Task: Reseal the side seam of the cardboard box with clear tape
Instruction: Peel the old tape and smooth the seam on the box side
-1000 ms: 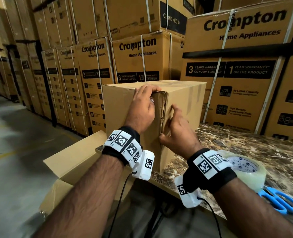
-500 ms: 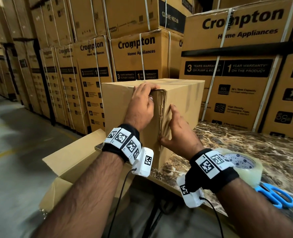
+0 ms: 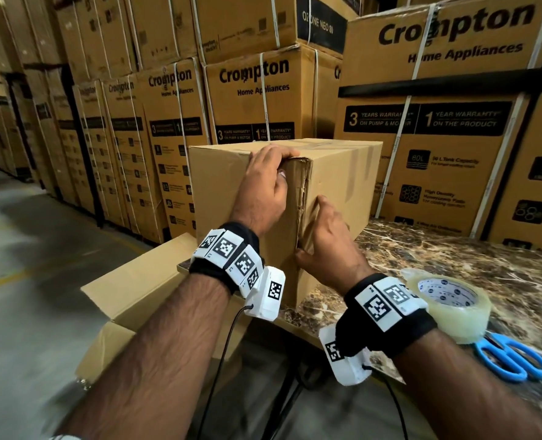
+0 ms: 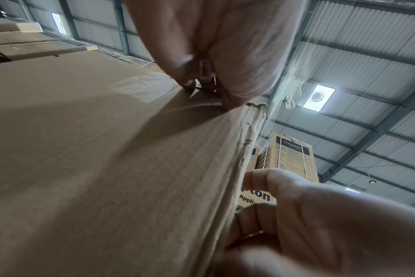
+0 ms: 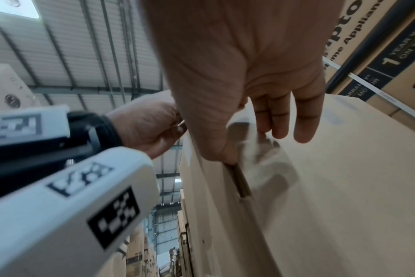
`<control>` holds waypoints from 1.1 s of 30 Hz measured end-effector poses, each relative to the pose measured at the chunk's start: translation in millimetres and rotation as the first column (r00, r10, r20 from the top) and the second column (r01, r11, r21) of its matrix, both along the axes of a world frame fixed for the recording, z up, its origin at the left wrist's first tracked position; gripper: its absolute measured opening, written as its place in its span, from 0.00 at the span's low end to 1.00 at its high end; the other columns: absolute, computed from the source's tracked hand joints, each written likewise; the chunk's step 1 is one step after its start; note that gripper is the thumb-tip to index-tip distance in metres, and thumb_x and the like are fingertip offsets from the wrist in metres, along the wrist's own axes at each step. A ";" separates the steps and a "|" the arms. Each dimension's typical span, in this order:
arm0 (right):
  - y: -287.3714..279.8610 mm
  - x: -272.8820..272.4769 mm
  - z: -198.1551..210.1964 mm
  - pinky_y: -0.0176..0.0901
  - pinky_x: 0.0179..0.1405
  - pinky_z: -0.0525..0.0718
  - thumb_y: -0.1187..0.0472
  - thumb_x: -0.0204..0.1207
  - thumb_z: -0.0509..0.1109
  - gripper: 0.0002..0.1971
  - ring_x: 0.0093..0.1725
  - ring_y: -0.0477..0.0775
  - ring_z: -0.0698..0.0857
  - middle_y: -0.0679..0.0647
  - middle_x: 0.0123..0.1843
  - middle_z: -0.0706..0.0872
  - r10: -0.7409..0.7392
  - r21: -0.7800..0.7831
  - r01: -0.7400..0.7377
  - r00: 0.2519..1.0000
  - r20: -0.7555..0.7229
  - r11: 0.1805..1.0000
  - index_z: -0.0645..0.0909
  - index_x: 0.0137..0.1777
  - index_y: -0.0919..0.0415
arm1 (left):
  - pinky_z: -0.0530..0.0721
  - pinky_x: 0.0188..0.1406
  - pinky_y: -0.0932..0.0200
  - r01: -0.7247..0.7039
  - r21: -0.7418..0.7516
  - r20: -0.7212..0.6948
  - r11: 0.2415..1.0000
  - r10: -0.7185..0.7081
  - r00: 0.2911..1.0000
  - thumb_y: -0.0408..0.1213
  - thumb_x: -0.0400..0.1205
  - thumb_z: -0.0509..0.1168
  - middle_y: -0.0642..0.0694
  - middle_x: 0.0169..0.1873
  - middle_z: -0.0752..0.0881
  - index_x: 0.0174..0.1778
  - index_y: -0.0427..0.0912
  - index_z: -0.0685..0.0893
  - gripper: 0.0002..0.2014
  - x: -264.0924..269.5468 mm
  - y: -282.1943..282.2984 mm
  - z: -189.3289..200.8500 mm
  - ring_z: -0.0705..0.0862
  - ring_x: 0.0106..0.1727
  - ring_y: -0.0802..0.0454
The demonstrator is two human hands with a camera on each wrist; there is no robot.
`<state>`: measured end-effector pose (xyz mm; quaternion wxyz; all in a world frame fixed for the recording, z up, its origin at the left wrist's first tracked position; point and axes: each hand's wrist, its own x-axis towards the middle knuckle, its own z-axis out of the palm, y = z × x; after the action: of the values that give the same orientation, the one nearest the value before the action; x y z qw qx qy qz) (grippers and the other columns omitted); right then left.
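A plain cardboard box stands on the corner of a marble table. Its near vertical side seam is frayed and gapes a little. My left hand grips the top of that corner, fingers curled over the top edge. Lower down, my right hand presses on the right face with straight fingers, thumb at the seam gap. A roll of clear tape lies on the table behind my right wrist, with blue scissors beside it.
Tall stacks of strapped, printed cartons wall in the table at the back and right. An open cardboard box sits on the floor below the table's left corner. A concrete aisle runs along the left.
Both hands keep their places on the box corner; only the view shifts slightly.
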<state>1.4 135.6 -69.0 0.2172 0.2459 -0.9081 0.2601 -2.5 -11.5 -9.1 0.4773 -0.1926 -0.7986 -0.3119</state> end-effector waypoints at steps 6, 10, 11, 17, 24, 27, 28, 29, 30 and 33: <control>5.6 -1.5 -10.5 0.50 0.73 0.75 0.52 0.67 0.80 0.60 0.71 0.60 0.72 0.62 0.76 0.68 -0.030 0.031 0.030 1.000 -0.009 0.999 0.35 0.84 0.55 | 0.74 0.71 0.49 -0.002 0.018 -0.035 1.000 0.002 0.999 0.24 0.80 0.56 0.45 0.61 0.82 0.65 0.40 0.80 0.19 -3.3 2.0 -2.8 0.76 0.66 0.49; 3.5 -6.2 -10.2 0.52 0.78 0.70 0.51 0.66 0.81 0.62 0.75 0.63 0.69 0.64 0.79 0.63 -0.014 0.056 0.014 1.000 0.004 0.998 0.34 0.84 0.60 | 0.73 0.72 0.52 -0.002 0.030 -0.036 1.000 0.003 0.999 0.24 0.80 0.56 0.45 0.62 0.82 0.65 0.40 0.80 0.19 -3.6 3.3 -2.8 0.76 0.67 0.50; 5.4 -7.4 -9.9 0.52 0.79 0.68 0.51 0.66 0.81 0.63 0.76 0.63 0.68 0.64 0.80 0.62 -0.008 0.050 0.007 1.000 0.020 0.999 0.34 0.84 0.59 | 0.73 0.72 0.52 0.003 0.029 -0.041 1.000 -0.002 0.999 0.24 0.79 0.56 0.45 0.62 0.82 0.65 0.40 0.80 0.19 -3.4 3.0 -3.1 0.76 0.67 0.50; 6.5 -8.9 -12.5 0.54 0.76 0.72 0.53 0.64 0.82 0.61 0.74 0.63 0.70 0.62 0.78 0.64 -0.017 -0.022 0.018 0.999 0.032 1.000 0.36 0.84 0.48 | 0.73 0.72 0.47 0.023 0.026 -0.051 0.999 -0.022 0.998 0.24 0.78 0.55 0.44 0.60 0.82 0.63 0.38 0.80 0.19 -3.7 3.6 -2.3 0.76 0.65 0.50; 11.8 -11.5 13.3 0.47 0.72 0.74 0.54 0.64 0.83 0.42 0.67 0.50 0.72 0.53 0.69 0.72 0.002 -0.134 -0.004 1.000 -0.016 0.991 0.63 0.74 0.51 | 0.72 0.74 0.43 0.038 0.020 -0.038 0.999 -0.037 0.999 0.23 0.79 0.55 0.54 0.59 0.77 0.64 0.41 0.79 0.20 -1.0 2.5 -1.9 0.74 0.65 0.56; 12.9 -13.1 30.4 0.40 0.64 0.76 0.51 0.65 0.82 0.30 0.62 0.47 0.74 0.50 0.64 0.75 -0.025 -0.126 0.017 0.998 -0.055 0.992 0.73 0.65 0.51 | 0.72 0.75 0.43 0.046 0.031 -0.036 0.998 -0.045 0.998 0.23 0.81 0.56 0.56 0.59 0.75 0.65 0.42 0.78 0.19 -1.3 3.4 -2.4 0.74 0.66 0.56; 13.1 -13.5 35.4 0.38 0.61 0.75 0.49 0.66 0.81 0.26 0.60 0.47 0.74 0.50 0.62 0.76 -0.026 -0.124 0.017 0.997 -0.076 0.992 0.75 0.61 0.51 | 0.73 0.75 0.43 0.047 0.029 -0.037 0.998 -0.046 0.998 0.23 0.81 0.56 0.55 0.59 0.76 0.66 0.42 0.78 0.19 -1.9 2.1 -2.6 0.74 0.67 0.55; 13.8 -13.9 39.7 0.37 0.60 0.75 0.48 0.68 0.80 0.21 0.59 0.46 0.75 0.50 0.61 0.76 -0.027 -0.128 0.014 0.995 -0.097 0.992 0.77 0.56 0.51 | 0.73 0.74 0.44 0.050 0.029 -0.037 0.998 -0.049 0.998 0.24 0.81 0.56 0.54 0.60 0.77 0.66 0.43 0.78 0.19 -2.8 0.8 -3.4 0.74 0.67 0.54; 14.9 -13.9 44.7 0.38 0.60 0.76 0.47 0.69 0.79 0.17 0.58 0.45 0.75 0.49 0.60 0.77 -0.027 -0.132 0.012 0.993 -0.112 0.991 0.78 0.53 0.50 | 0.74 0.74 0.44 0.054 0.031 -0.033 0.998 -0.053 0.998 0.24 0.81 0.56 0.53 0.61 0.77 0.66 0.43 0.78 0.19 -3.5 -0.1 -3.2 0.74 0.68 0.53; 16.2 -9.9 52.7 0.36 0.59 0.76 0.48 0.70 0.78 0.17 0.60 0.44 0.75 0.48 0.62 0.76 -0.012 -0.129 -0.002 0.994 -0.107 0.992 0.77 0.54 0.48 | 0.74 0.74 0.47 0.068 0.035 -0.014 0.997 -0.067 0.998 0.25 0.82 0.56 0.58 0.61 0.75 0.67 0.45 0.78 0.20 -1.5 -0.5 -3.7 0.74 0.69 0.54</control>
<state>-8.5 151.9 -16.3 0.2817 0.2426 -0.8771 0.3042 -4.0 -12.0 -12.8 0.4748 -0.2131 -0.7830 -0.3406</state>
